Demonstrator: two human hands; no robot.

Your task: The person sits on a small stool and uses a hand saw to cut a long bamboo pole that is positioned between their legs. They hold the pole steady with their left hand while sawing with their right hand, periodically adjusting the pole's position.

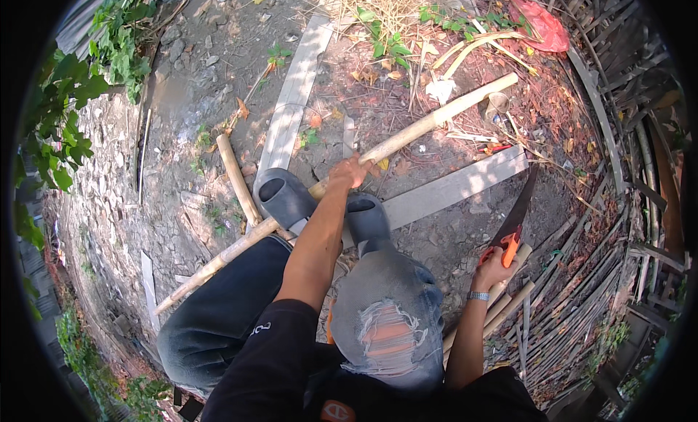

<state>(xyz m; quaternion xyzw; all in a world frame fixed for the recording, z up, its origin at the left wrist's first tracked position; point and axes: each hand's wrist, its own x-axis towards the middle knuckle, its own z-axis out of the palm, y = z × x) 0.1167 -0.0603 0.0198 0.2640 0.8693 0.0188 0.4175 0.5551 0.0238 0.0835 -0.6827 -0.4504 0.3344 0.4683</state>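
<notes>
From the head view, the left hand (349,173) is wrapped around a long pole (436,119), with some fingers tucked out of sight. The pole slants past the gray boots (285,198), and they hide part of it (I can't tell if the stick (218,266) at lower left is its other end). The right hand (496,268) squeezes a saw's (519,207) orange handle (511,245); short poles (513,306) below are partly covered by the arm (472,331).
</notes>
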